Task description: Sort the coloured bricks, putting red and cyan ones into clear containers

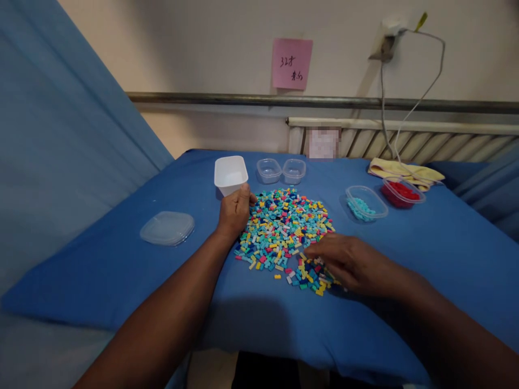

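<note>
A broad pile of small toy building bricks [279,224] in turquoise, yellow, pink, navy and white lies on the blue sheet. Fingers curled, my left hand [235,212] rests at the pile's left edge, just in front of a white plastic tub [230,174]. Its thumb points up by the tub's near corner; whatever lies inside the curled fingers is hidden. Over the lower right of the pile my right hand [351,263] reaches down with bent fingers pressed together among the bricks. I cannot make out what is between its fingertips.
Two clear containers [268,172] stand behind the pile. At right are a clear container of turquoise bricks [365,204], one of red bricks [401,193] and a yellow cloth [405,172]. Clear lids [167,228] lie at left. A cable [421,100] hangs from the wall socket.
</note>
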